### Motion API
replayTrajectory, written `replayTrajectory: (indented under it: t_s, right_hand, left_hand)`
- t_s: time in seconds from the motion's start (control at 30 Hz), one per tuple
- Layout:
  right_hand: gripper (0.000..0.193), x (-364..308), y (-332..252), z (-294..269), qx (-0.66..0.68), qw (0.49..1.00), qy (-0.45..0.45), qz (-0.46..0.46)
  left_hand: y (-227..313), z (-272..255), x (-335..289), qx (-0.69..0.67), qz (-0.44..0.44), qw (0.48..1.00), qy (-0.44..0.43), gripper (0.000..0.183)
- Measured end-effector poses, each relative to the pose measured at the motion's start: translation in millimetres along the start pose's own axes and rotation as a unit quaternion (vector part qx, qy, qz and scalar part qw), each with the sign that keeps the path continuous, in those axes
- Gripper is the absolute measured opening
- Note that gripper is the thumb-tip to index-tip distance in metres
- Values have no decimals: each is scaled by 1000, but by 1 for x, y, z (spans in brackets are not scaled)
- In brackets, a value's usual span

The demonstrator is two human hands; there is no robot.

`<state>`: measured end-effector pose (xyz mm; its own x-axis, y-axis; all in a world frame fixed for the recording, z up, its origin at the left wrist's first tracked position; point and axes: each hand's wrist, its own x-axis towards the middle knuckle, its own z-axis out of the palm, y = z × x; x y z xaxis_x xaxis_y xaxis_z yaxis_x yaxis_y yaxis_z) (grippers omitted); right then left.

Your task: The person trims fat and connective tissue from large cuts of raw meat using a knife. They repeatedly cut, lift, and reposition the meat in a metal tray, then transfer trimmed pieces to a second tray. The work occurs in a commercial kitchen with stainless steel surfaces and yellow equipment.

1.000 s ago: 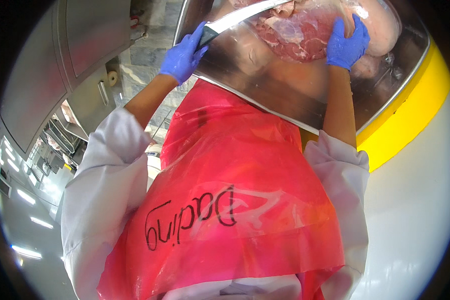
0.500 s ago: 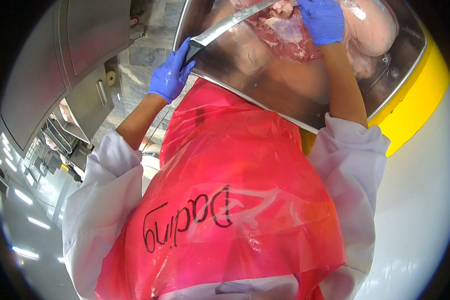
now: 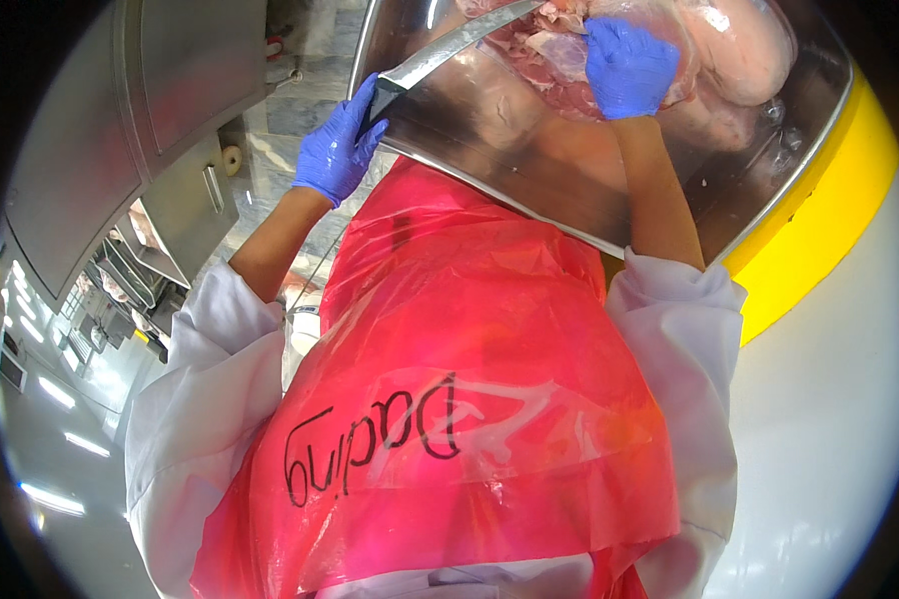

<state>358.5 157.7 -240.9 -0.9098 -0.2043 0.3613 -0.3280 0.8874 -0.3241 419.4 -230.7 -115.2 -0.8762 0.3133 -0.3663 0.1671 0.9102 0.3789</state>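
Note:
My left hand (image 3: 337,150), in a blue glove, is closed round the black handle of a long knife (image 3: 454,45) at the metal tray's near left rim. The blade points up and to the right, its tip by the raw meat (image 3: 544,72). My right hand (image 3: 627,68), also gloved in blue, lies on the right part of that meat. Its fingers are curled in and look closed on the meat, though the hand itself covers the grip. Red flesh with pale, whitish patches shows between the blade and this hand.
The deep metal tray (image 3: 509,203) holds more meat, with a large pale, skin-covered piece (image 3: 744,50) on the right. A yellow edge (image 3: 804,240) runs under its right side. Steel cabinets (image 3: 190,70) stand at far left, above a tiled floor (image 3: 315,95). A red apron (image 3: 489,399) covers my front.
My right hand has moved a little left and nearer to me, its fingers now more curled. More pale tissue shows beside it. The knife and left hand have barely shifted.

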Motion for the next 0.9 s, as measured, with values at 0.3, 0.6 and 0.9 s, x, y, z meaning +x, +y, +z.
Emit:
replayTrajectory:
  t_s: [0.3, 0.6, 0.9]
  right_hand:
    - [13, -26, -55, -20, 116, 955, 29, 270]
    - [17, -62, -76, -87, 319, 804, -29, 501]
    - [35, -342, -105, -210, -105, 723, -69, 679]
  left_hand:
    - [10, -8, -2, 2, -44, 998, -36, 61]
    - [12, -14, -3, 1, -15, 1000, -13, 61]
    - [67, -74, -5, 3, -4, 999, 53, 49]
